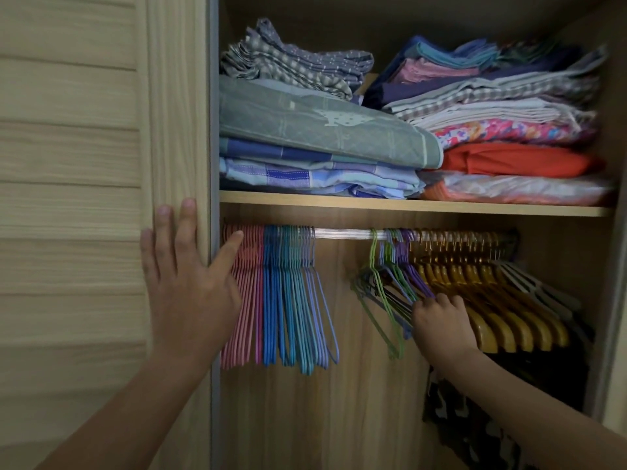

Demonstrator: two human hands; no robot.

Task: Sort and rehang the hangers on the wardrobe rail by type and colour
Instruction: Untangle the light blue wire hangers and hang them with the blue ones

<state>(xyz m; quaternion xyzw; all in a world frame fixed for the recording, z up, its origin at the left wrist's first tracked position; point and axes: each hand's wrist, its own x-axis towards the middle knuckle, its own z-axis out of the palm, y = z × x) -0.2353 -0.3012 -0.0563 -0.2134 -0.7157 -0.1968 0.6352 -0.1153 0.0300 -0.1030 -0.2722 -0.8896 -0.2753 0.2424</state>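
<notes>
1. There is one view only, from the camera on my head, so no second view shares anything with it.
2. It faces straight into the open wardrobe, close, level with the shelf point(407, 206) edge.
3. The wide lens bends the door point(84, 164) at left; the rail point(342, 233) crosses the middle, my forearms enter from below.
</notes>
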